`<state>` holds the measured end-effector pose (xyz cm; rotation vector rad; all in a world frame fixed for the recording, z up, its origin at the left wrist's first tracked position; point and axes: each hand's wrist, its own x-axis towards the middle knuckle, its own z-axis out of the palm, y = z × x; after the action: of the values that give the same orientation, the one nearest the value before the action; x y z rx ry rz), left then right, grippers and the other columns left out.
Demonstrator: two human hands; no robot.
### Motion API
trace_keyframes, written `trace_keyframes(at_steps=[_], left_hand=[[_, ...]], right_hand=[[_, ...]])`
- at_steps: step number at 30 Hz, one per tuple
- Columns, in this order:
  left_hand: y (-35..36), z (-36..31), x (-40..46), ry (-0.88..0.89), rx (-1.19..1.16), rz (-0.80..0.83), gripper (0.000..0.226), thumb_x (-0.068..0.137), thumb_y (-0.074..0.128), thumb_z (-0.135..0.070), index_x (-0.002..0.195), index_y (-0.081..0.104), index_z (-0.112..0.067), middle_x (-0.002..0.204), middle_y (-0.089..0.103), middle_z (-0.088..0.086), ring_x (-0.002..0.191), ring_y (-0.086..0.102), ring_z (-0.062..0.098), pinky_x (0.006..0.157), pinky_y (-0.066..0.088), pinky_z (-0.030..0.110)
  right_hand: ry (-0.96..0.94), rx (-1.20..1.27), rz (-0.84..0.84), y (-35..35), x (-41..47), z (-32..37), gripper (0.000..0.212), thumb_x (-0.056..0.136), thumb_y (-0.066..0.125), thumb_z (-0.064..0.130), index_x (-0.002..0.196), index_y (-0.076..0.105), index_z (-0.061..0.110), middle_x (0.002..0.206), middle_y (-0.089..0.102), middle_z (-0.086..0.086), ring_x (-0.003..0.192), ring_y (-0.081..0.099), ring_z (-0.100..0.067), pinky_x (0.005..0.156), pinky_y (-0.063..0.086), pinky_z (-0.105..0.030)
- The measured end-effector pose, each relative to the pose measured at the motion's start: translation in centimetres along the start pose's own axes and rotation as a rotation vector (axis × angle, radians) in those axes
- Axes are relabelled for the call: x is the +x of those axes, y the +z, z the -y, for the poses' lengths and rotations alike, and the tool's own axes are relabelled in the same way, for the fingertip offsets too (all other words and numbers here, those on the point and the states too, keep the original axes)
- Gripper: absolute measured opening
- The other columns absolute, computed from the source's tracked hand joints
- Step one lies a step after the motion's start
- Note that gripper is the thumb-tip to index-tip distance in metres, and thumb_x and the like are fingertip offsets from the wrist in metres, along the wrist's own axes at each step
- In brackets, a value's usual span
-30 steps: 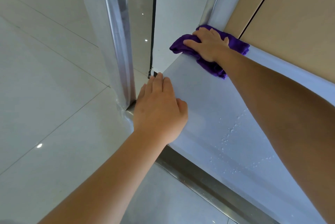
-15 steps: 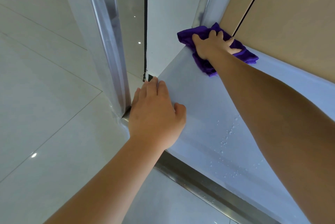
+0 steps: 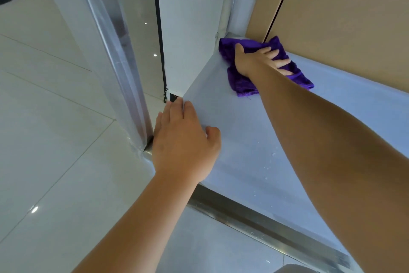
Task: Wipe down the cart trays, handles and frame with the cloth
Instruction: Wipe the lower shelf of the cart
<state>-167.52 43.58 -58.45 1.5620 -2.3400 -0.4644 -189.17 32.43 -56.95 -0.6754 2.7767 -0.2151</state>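
The right hand (image 3: pixel 254 59) pressed spread fingers (image 3: pixel 280 61) on the purple cloth (image 3: pixel 239 82) in the cart tray (image 3: pixel 243 131); the left hand (image 3: pixel 183 140) rested flat, fingers relaxed.

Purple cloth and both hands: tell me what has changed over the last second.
The right hand has swept the purple cloth along the tray's far edge, from the corner post toward the tan wall panel, its fingers now spread that way. It presses the cloth throughout; nothing was let go. The left hand stays flat on the tray's near corner, and the water droplets remain unwiped.
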Motion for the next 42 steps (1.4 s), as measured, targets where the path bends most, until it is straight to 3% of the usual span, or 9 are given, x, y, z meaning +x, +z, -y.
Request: trace_keyframes(at_steps=[4, 7, 10, 15, 19, 25, 35, 39, 42], left_hand=[[0.1, 0.1, 0.2, 0.006, -0.005, -0.009, 0.060, 0.089, 0.040, -0.035, 0.142, 0.030, -0.009, 0.150, 0.028, 0.007, 0.135, 0.027, 0.023, 0.112, 0.022, 0.036], [0.2, 0.0, 0.2, 0.009, -0.009, -0.004, 0.060, 0.089, 0.041, -0.034, 0.141, 0.031, -0.008, 0.149, 0.029, 0.007, 0.133, 0.030, 0.024, 0.109, 0.024, 0.034], [0.3, 0.1, 0.2, 0.011, -0.008, -0.020, 0.058, 0.088, 0.042, -0.034, 0.139, 0.034, -0.008, 0.147, 0.031, 0.008, 0.130, 0.032, 0.026, 0.107, 0.026, 0.034], [0.5, 0.1, 0.2, 0.053, -0.011, -0.066, 0.055, 0.090, 0.038, -0.031, 0.139, 0.036, -0.006, 0.148, 0.030, 0.009, 0.136, 0.025, 0.026, 0.111, 0.020, 0.036], [0.7, 0.4, 0.0, 0.171, -0.043, -0.158, 0.059, 0.085, 0.024, -0.027, 0.136, 0.045, -0.006, 0.145, 0.041, 0.009, 0.140, 0.024, 0.027, 0.115, 0.009, 0.039], [1.4, 1.0, 0.2, 0.326, -0.142, -0.263, 0.049, 0.086, 0.029, -0.022, 0.106, 0.069, -0.003, 0.108, 0.069, 0.010, 0.118, 0.054, 0.032, 0.105, 0.029, 0.048], [1.1, 1.1, 0.6, 0.350, -0.255, -0.189, 0.051, 0.087, 0.027, -0.024, 0.104, 0.067, 0.003, 0.105, 0.069, 0.015, 0.111, 0.057, 0.036, 0.098, 0.041, 0.051], [1.0, 1.2, 0.6, 0.352, -0.272, -0.194, 0.051, 0.086, 0.026, -0.025, 0.095, 0.068, 0.003, 0.098, 0.069, 0.015, 0.102, 0.058, 0.033, 0.092, 0.043, 0.041], [0.5, 1.1, 0.4, 0.341, -0.266, -0.147, 0.050, 0.087, 0.030, -0.028, 0.108, 0.066, 0.000, 0.112, 0.066, 0.012, 0.112, 0.053, 0.028, 0.097, 0.037, 0.035]], right_hand=[[-0.451, -0.174, -0.112, -3.2, -0.1, -2.9, 0.092, 0.077, 0.023, 0.084, 0.148, 0.018, 0.026, 0.150, 0.030, -0.013, 0.136, 0.026, -0.040, 0.105, 0.021, -0.057], [-0.855, -0.413, -0.124, -3.2, 0.8, -4.2, 0.082, 0.079, 0.023, 0.080, 0.147, 0.020, 0.035, 0.155, 0.020, -0.006, 0.142, 0.013, -0.030, 0.111, 0.013, -0.056], [-0.791, -0.288, 0.010, -1.5, 1.7, -5.0, 0.075, 0.085, 0.026, 0.073, 0.149, 0.012, 0.037, 0.159, 0.006, 0.005, 0.146, 0.000, -0.026, 0.113, 0.006, -0.059], [-0.450, -0.172, -0.045, -0.9, 1.2, -4.6, 0.081, 0.080, 0.021, 0.081, 0.149, 0.012, 0.039, 0.159, 0.002, 0.004, 0.144, -0.005, -0.037, 0.108, -0.001, -0.066], [-0.332, -0.155, -0.054, -0.4, -0.4, -4.8, 0.084, 0.080, 0.019, 0.082, 0.150, 0.010, 0.035, 0.159, 0.002, -0.001, 0.143, -0.006, -0.040, 0.106, -0.004, -0.067], [-0.325, -0.161, -0.046, 0.3, -3.6, -5.4, 0.084, 0.080, 0.018, 0.081, 0.150, 0.007, 0.035, 0.159, -0.001, -0.002, 0.143, -0.008, -0.041, 0.106, -0.004, -0.068], [-0.473, -0.205, -0.032, 2.0, -11.8, -7.9, 0.076, 0.084, 0.016, 0.077, 0.149, 0.002, 0.039, 0.159, -0.004, 0.001, 0.144, -0.009, -0.037, 0.107, -0.004, -0.066], [-0.529, -0.199, -0.004, 2.5, -15.0, -9.3, 0.068, 0.088, 0.015, 0.072, 0.148, 0.002, 0.042, 0.159, -0.005, 0.004, 0.144, -0.011, -0.033, 0.108, -0.005, -0.064], [-0.557, -0.179, 0.025, 2.8, -17.1, -10.2, 0.062, 0.091, 0.018, 0.065, 0.147, 0.002, 0.044, 0.159, -0.006, 0.006, 0.144, -0.013, -0.030, 0.109, -0.008, -0.061]])
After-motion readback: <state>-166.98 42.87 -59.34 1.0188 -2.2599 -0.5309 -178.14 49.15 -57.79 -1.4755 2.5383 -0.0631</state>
